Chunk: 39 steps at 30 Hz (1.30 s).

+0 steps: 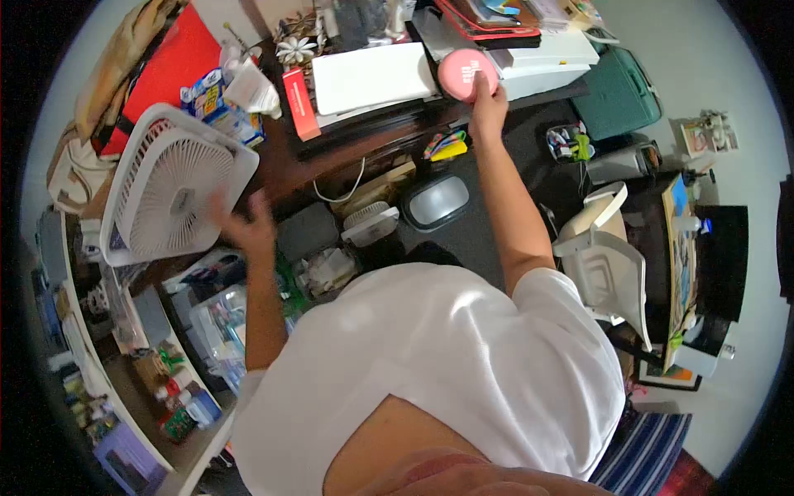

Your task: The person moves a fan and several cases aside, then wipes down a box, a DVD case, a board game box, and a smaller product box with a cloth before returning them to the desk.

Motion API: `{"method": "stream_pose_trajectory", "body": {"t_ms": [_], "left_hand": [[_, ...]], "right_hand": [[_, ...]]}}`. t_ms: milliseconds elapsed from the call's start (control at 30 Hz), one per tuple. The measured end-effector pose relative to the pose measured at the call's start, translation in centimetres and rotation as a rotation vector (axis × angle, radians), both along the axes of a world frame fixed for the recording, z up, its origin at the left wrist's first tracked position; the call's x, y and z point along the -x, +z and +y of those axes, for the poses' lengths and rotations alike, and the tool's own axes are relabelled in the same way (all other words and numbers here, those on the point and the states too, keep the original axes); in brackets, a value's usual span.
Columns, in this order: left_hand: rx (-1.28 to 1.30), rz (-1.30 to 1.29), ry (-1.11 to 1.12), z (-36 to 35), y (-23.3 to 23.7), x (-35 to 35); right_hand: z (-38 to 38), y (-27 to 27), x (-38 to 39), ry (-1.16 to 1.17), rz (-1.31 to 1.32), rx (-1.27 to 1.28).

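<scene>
My right hand (490, 116) reaches out over the desk's front edge and grips a round pink case (463, 74) with pale lettering on its top. The thumb lies across the case's face, and the fingers behind it are hidden. On the other side, my left hand (248, 223) is blurred by motion, its fingers apart with nothing in them. It is beside a white box fan (178, 194), overlapping the fan's lower right edge in this view. A white flat box (372, 78) lies on the desk, left of the pink case.
A long red and white box (299, 103) stands on the dark desk (277, 149). Right of the pink case is a white printer-like box (542, 74) under stacked folders. Below are a grey bin (437, 202) and a small white fan (370, 223). A white chair (604, 264) stands at right.
</scene>
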<state>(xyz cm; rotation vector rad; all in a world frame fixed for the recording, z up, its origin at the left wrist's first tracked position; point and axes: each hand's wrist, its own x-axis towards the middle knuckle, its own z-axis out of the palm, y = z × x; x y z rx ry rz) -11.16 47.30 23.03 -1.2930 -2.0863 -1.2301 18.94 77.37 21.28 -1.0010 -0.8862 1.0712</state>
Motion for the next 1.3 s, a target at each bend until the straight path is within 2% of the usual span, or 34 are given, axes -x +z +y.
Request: {"method": "stream_pose_trajectory", "body": {"t_ms": [33,67,100,233,300,367,433,467,567,633,700,767,800,867,900,967,1033,1100,1167,1200,1300], "left_hand": [[0.023,-0.093,-0.214,2.2,-0.7,-1.2],[0.15,-0.126,-0.337,4.3,1.3,-2.9],[0.191,-0.092,-0.392,6.3,0.8,-3.4],[0.235,-0.032,-0.433,12.6,-0.6,-4.7],[0.317,-0.081,-0.419,14.7,-0.3,-4.9],[0.434,-0.019,-0.349,16.0,0.6,-5.6],[0.46,0.05,-0.299,17.4,0.1,-5.8],[0.474,0.083,-0.274,18.1,-0.3,-5.9],[0.502,0.033,-0.177,19.4,-1.1,-7.0],[0.498,0.056,-0.119,20.2,-1.0,-7.7],[0.527,0.043,-0.078,20.5,-1.0,-8.2],[0.588,-0.014,-0.051,21.1,-1.0,-7.7],[0.497,0.029,-0.045,21.2,-1.8,-7.3],[0.492,0.009,-0.002,20.7,-1.8,-7.6],[0.488,0.001,0.012,20.4,-1.8,-8.0],[0.422,-0.033,0.004,19.8,-2.2,-8.1],[0.364,-0.093,-0.019,19.1,-2.2,-8.6],[0.308,-0.193,-0.047,18.5,-2.1,-9.3],[0.27,-0.294,-0.099,18.1,-2.4,-9.7],[0.228,-0.312,-0.126,18.1,-2.7,-9.8],[0.229,-0.322,-0.236,17.1,-2.6,-9.4]], "right_hand": [[0.1,0.9,0.4,-0.058,-0.094,-0.118],[0.0,2.0,0.5,0.001,-0.048,-0.072],[-0.1,2.6,0.4,0.057,-0.002,-0.025],[0.5,4.2,-2.7,-0.005,0.165,0.017],[3.5,4.0,-6.4,-0.055,0.194,-0.079],[6.7,5.0,-9.7,-0.227,0.266,-0.084],[10.4,5.5,-12.9,-0.344,0.223,-0.02],[12.5,5.4,-14.0,-0.369,0.19,-0.028],[18.0,4.8,-16.6,-0.561,-0.163,0.037],[23.1,1.6,-19.5,-0.496,-0.525,0.115],[23.3,1.3,-19.8,-0.41,-0.853,0.169],[25.0,-0.3,-21.7,-0.184,-0.607,0.062],[23.4,0.1,-20.9,-0.263,-0.602,0.036],[18.1,3.1,-18.5,-0.427,-0.675,-0.169],[15.6,3.7,-17.1,-0.519,-0.745,-0.355],[11.9,1.6,-14.8,-0.14,-0.692,-0.471],[7.9,0.7,-10.9,0.582,-0.716,-0.425],[4.5,0.4,-5.8,0.766,-0.548,-0.261],[5.0,-2.0,-2.3,0.757,-0.46,-0.045],[5.7,-2.1,-1.0,0.793,-0.428,0.155],[6.3,-2.2,1.0,0.799,-0.499,0.227]]}}
